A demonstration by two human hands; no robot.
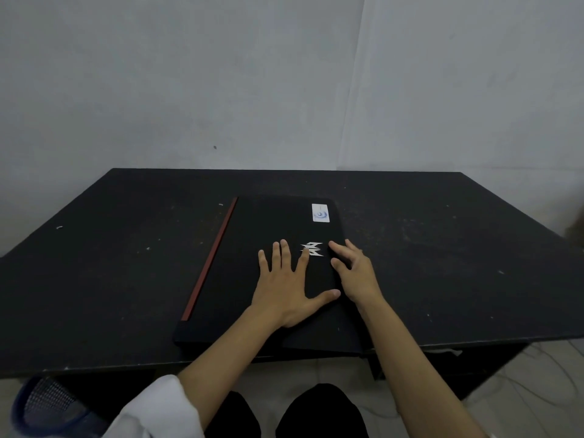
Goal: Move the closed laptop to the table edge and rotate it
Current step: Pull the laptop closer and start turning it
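The closed laptop [271, 273] lies under the left hand [284, 289], fingers spread flat; the right hand [357, 273] curls loosely open at its edge.

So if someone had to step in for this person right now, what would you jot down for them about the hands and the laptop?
Left hand: flat, palm down, fingers spread on the lid of the closed black laptop with a red hinge strip. Nothing gripped.
Right hand: open, fingers curled, at the lid's right edge; contact unclear.
Laptop: on the dark scuffed table, its near end at the table's front edge, red strip on the left running away from the person, white sticker at the far right corner.
Done: the laptop seems to be at the edge.
Left: whether it has been rotated can't be told; check, then finish.
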